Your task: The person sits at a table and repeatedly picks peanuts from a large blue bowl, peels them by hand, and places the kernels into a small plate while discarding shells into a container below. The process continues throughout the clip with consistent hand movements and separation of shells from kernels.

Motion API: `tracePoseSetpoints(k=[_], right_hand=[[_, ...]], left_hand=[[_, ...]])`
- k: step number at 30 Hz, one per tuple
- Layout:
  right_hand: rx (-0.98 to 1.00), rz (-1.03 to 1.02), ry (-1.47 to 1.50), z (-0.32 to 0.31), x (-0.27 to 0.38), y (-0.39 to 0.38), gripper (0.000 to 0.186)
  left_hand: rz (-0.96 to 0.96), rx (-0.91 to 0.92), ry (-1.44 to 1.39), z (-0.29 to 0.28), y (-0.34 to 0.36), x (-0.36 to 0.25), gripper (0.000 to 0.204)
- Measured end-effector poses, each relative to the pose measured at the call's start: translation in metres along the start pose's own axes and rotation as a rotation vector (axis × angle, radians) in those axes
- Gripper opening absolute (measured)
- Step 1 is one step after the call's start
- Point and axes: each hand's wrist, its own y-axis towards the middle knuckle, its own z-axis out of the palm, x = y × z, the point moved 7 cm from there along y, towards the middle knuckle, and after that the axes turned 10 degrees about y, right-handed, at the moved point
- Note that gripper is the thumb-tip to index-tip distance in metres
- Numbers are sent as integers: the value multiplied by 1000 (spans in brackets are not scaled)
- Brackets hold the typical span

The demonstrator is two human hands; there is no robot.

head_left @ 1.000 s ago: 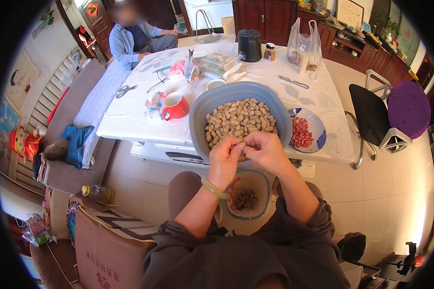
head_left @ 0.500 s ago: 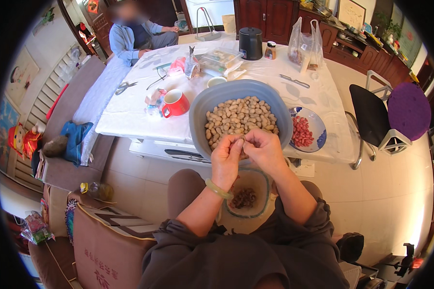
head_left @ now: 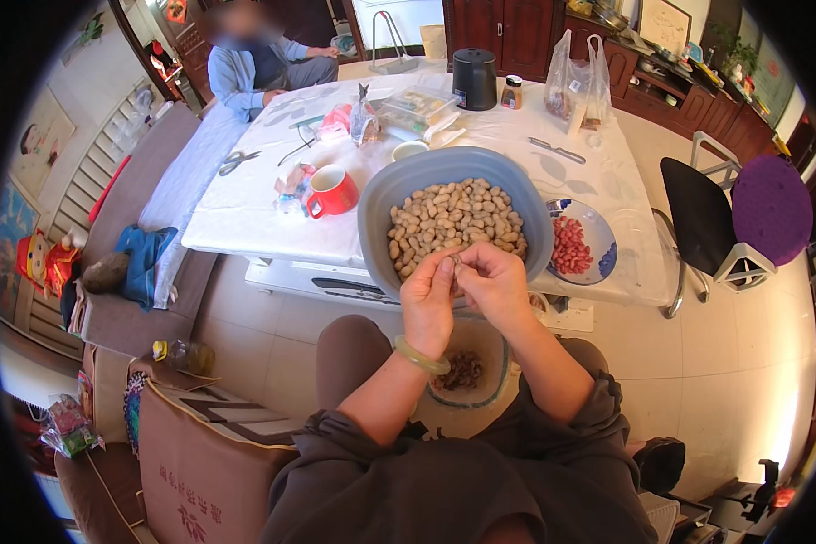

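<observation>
My left hand (head_left: 427,297) and my right hand (head_left: 493,283) meet fingertip to fingertip over the near rim of a grey-blue basin (head_left: 374,213). Both are closed on a peanut (head_left: 455,261), mostly hidden between the fingers. Unshelled peanuts (head_left: 458,214) fill much of the basin. To its right, shelled reddish peanut kernels (head_left: 569,245) lie on one side of a blue-and-white plate (head_left: 601,238). Below my hands, between my knees, a bin (head_left: 497,376) holds brown shell scraps (head_left: 461,370). A pale green bangle (head_left: 419,355) circles my left wrist.
On the white-covered table (head_left: 245,213) are a red mug (head_left: 333,192), scissors (head_left: 238,162), a black canister (head_left: 473,79), a knife (head_left: 557,150) and a plastic bag (head_left: 578,86). Another person (head_left: 249,68) sits at the far left. A black chair (head_left: 698,204) stands at right.
The view has shifted slightly. My hands stay together over the basin's near edge, with only small finger movement around the peanut.
</observation>
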Motion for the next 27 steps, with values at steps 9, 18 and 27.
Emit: tracePoseSetpoints(k=[9, 18, 27], right_hand=[[55, 93, 226, -6, -7, 6, 6], [70, 19, 73, -13, -5, 10, 5], [192, -354, -266, -8, 15, 9, 11]], left_hand=[[-104, -29, -140, -3, 3, 4, 23], [-190, 27, -280, -3, 7, 11, 25], [-281, 90, -428, 0, 11, 17, 22]])
